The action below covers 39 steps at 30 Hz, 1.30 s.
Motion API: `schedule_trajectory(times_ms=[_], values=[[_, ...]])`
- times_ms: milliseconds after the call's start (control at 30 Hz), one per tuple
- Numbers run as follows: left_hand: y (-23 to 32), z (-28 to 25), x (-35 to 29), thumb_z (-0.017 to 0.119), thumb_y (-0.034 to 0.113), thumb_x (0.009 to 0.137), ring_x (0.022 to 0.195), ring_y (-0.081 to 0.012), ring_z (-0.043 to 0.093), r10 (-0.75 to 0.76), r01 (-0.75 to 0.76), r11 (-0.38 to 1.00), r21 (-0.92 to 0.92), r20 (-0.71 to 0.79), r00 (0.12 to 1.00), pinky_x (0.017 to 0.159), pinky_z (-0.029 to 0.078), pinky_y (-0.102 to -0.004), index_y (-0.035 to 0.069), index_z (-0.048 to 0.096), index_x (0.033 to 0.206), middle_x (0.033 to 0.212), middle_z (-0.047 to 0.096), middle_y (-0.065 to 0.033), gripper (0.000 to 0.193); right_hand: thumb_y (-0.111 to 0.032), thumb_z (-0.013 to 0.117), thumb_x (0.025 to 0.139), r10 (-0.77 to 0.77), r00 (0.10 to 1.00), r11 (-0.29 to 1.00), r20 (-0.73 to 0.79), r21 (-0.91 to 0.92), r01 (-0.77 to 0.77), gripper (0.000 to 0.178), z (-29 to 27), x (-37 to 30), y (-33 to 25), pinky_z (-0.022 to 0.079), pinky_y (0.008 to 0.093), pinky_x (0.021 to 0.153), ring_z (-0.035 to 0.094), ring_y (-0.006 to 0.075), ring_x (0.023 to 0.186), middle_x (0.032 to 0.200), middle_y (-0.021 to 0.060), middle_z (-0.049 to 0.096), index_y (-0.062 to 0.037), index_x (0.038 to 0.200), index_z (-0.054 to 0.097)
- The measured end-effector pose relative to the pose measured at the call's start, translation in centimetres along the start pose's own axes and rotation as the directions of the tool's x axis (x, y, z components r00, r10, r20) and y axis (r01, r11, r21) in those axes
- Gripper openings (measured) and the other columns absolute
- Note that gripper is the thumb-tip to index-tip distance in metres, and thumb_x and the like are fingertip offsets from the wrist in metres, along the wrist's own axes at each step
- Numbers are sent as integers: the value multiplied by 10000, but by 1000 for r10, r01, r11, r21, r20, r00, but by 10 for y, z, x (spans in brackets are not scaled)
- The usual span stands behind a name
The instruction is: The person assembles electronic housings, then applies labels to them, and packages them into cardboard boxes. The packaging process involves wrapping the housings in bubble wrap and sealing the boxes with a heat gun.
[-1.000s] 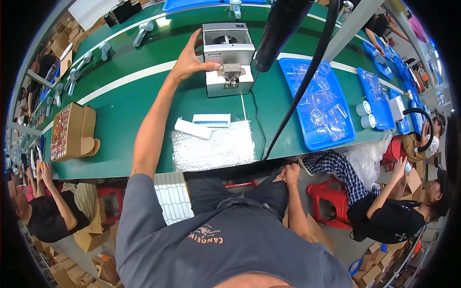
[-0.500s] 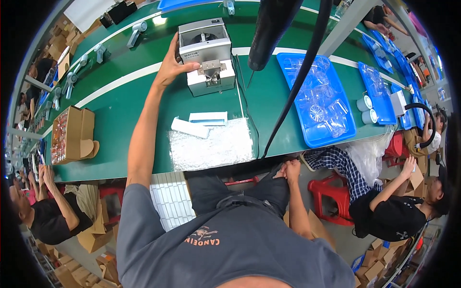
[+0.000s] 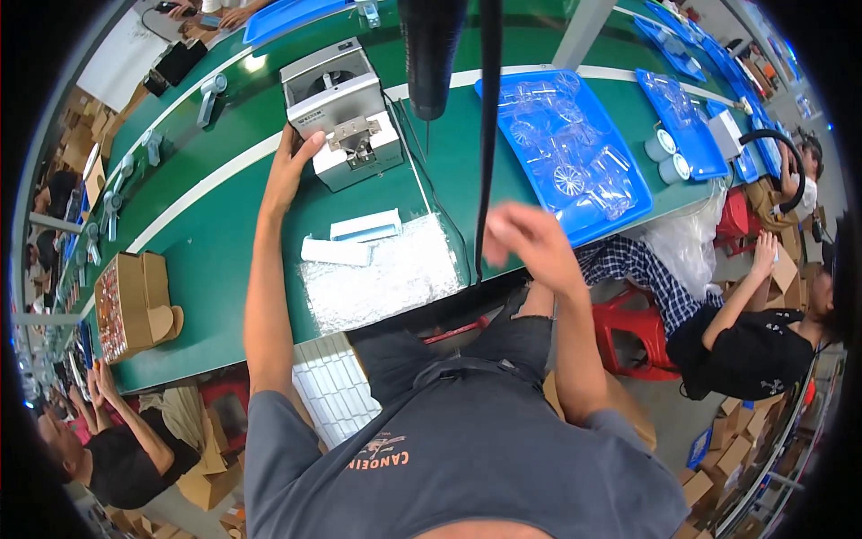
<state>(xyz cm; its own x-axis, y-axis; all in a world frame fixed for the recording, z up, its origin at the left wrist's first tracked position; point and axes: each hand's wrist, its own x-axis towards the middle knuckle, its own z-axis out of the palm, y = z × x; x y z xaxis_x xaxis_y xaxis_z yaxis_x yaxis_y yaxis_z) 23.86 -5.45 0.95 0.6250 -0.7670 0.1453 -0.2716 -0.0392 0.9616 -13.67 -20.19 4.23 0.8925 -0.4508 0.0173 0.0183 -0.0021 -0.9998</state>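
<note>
A grey and white screw feeder stands on the green bench. My left hand grips its left side, the thumb on the front near the metal outlet and the fingers partly hidden behind the casing. My right hand, smeared by motion, is raised over the bench's front edge beside a hanging black cable; whether it holds anything cannot be made out. A black electric screwdriver hangs tip down right of the feeder. Two white and pale-blue plastic shells lie by a silvery wrapped sheet.
Right of the screwdriver, a blue tray holds clear plastic parts. Beyond it are two white round pieces and another blue tray. An open cardboard box sits at the left. Handheld fans stand along the far side. Co-workers sit on both sides.
My right hand has risen from above my lap to the bench edge by the cable. My left hand stays on the feeder. The whole view has shifted and turned slightly.
</note>
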Motion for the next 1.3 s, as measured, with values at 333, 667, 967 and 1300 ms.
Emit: schedule_trajectory(times_ms=[333, 667, 967, 1300], values=[[-6, 4, 6, 696, 472, 943, 1333, -251, 486, 20, -20, 1000, -16, 3, 1000, 1161, 320, -345, 9, 393, 1538, 1443, 526, -169, 813, -154, 744, 825, -341, 881, 575, -327, -814, -80, 191, 27, 189, 67, 567, 509, 830, 681, 439, 956, 1079, 255, 644, 21, 891, 705], [-6, 2, 3, 685, 489, 947, 1327, -252, 491, 41, -41, 999, -10, 4, 999, 1160, 321, -341, -24, 394, 1523, 1436, 527, -175, 825, -83, 764, 745, -195, 946, 415, -257, -896, -158, 222, 29, 179, 38, 587, 502, 877, 693, 461, 1014, 1079, 305, 686, 15, 941, 729], [6, -23, 0, 707, 492, 929, 1216, -243, 548, 34, -31, 998, 62, -51, 998, 1084, 394, -352, -44, 472, 1438, 1324, 592, -172, 776, 6, 621, 787, -171, 962, 536, -212, -839, -90, 274, 14, 151, 29, 545, 515, 927, 681, 453, 1029, 1063, 286, 710, -58, 1001, 779], [64, 14, -45, 745, 110, 875, 475, -88, 460, 713, -648, 577, 497, 81, 697, 477, 362, -247, 41, 582, 639, 541, 508, -17, 296, -8, 598, 791, -206, 958, 625, -200, -780, -28, 263, 10, 60, 11, 522, 511, 864, 675, 429, 937, 931, 231, 711, -20, 988, 772]])
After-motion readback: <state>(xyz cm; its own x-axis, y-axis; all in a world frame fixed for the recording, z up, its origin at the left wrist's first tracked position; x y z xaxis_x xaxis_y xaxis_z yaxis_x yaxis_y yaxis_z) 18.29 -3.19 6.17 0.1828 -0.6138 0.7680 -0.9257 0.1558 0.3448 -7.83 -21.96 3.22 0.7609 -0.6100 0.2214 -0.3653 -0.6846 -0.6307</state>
